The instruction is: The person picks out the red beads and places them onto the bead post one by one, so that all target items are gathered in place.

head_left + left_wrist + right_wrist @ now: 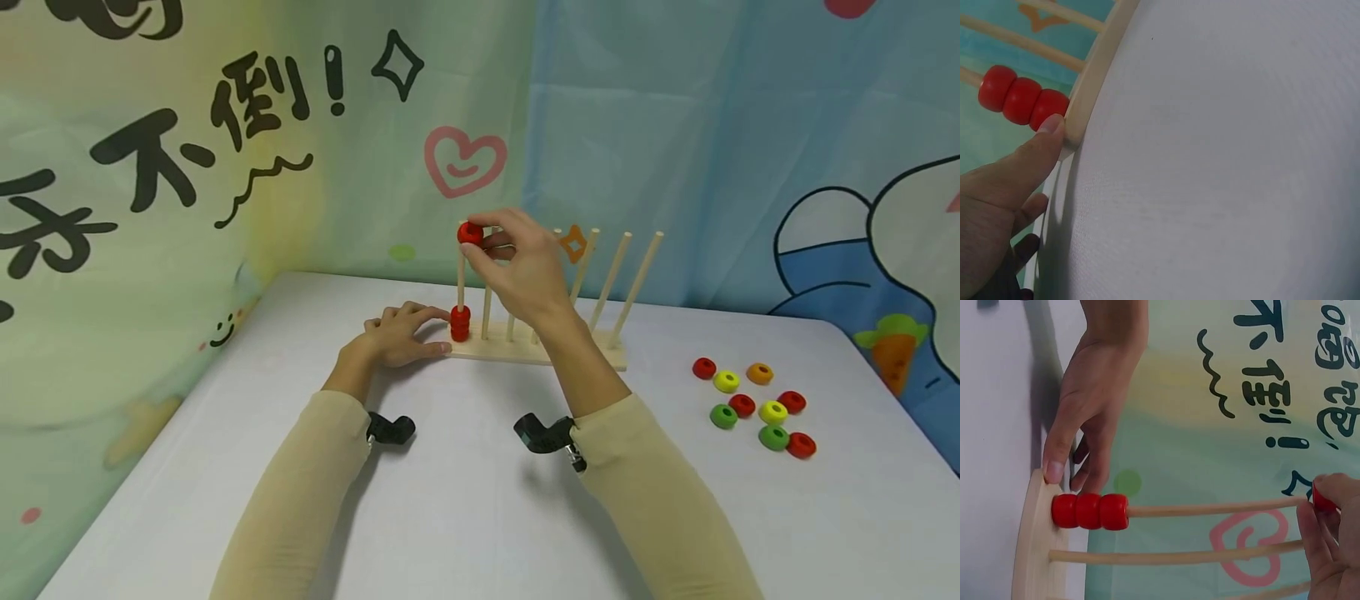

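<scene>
Right hand: Fingertips and thumb of the right hand (pixel 525 260) pinch a red bead (pixel 467 233) at the upper tip of the leftmost peg (pixel 461 279); the views do not settle whether the bead is threaded on it.
Left hand: The left hand (pixel 405 335) grips the near-left end of the wooden peg stand (pixel 498 351), thumb at the front edge and forefinger toward the back.
Peg stand: Its pale base lies on a white tabletop (pixel 450 500), with a row of upright wooden pegs.
Stacked trio: Three red beads (pixel 460 323) sit touching one another at the foot of the leftmost peg, just beside the left hand.
Loose beads: Well to the right of the stand lie four red, two yellow (pixel 773 412), two green (pixel 723 417) and one orange bead (pixel 760 373).
Sleeves: Beige cuffs on both arms, each with a black wrist mount (pixel 392 430).
Backdrop: A printed curtain (pixel 637 142) shows a smiling heart (pixel 462 172), black characters and a carrot (pixel 892 358).
</scene>
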`<control>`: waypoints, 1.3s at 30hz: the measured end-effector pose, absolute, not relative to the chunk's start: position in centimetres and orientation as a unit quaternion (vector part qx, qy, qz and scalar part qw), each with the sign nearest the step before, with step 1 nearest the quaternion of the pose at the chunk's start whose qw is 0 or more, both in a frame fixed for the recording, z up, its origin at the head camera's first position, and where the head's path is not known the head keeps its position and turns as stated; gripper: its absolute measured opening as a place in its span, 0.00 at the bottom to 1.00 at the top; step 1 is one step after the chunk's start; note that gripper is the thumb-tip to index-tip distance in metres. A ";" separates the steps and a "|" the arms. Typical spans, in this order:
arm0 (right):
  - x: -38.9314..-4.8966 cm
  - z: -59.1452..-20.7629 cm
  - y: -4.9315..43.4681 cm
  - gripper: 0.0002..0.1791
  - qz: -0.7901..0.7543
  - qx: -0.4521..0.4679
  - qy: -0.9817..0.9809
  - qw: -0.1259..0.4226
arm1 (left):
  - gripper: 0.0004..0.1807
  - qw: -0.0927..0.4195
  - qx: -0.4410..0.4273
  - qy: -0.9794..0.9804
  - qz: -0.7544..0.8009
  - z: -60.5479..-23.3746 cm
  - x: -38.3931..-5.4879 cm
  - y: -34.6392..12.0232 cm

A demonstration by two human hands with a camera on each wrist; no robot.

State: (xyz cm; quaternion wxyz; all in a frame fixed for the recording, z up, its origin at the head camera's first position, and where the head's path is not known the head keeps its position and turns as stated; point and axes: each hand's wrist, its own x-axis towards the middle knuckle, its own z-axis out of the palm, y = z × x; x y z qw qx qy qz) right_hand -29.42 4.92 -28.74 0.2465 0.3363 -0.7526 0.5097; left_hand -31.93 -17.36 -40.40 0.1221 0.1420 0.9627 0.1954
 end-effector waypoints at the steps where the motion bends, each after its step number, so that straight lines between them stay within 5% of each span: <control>1: -29.5 -28.7 4.7 0.15 0.511 0.334 -0.752 0.249 | 0.36 0.121 0.143 0.963 0.195 -40.5 -32.0 -17.4; 24: -30.1 -28.2 3.3 0.14 0.473 0.272 -0.790 0.280 | 0.35 0.119 0.141 0.963 0.195 -40.1 -31.7 -17.1; 39: -29.7 -27.9 3.7 0.19 0.457 0.280 -0.805 0.254 | 0.36 0.121 0.140 0.964 0.189 -40.5 -31.9 -17.2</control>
